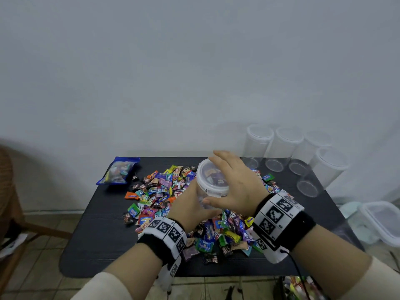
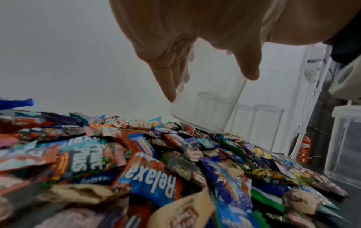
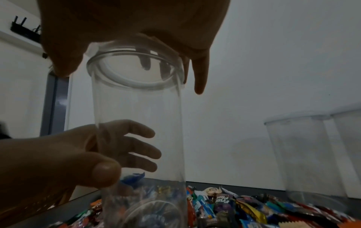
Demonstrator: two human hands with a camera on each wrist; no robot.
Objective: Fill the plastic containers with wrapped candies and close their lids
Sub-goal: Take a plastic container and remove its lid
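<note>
A tall clear plastic container [image 1: 213,185] stands tilted on the pile of wrapped candies [image 1: 160,191] in the middle of the black table [image 1: 101,234]. My left hand [image 1: 194,202] grips its lower wall, thumb in front and fingers behind. My right hand [image 1: 229,180] lies over its round lid [image 1: 207,172], thumb and fingers curled down round the rim. In the right wrist view the container [image 3: 136,123] looks empty, with the left hand [image 3: 78,154] wrapped round it. The left wrist view shows the container [image 2: 210,108] between finger and thumb above the candies [image 2: 156,169].
Several empty clear containers [image 1: 285,146] with lids stand along the table's back right edge. A blue bag of candies [image 1: 119,169] lies at the back left. Rectangular plastic boxes [image 1: 381,219] sit beyond the right edge. A wicker chair [image 1: 8,191] stands left.
</note>
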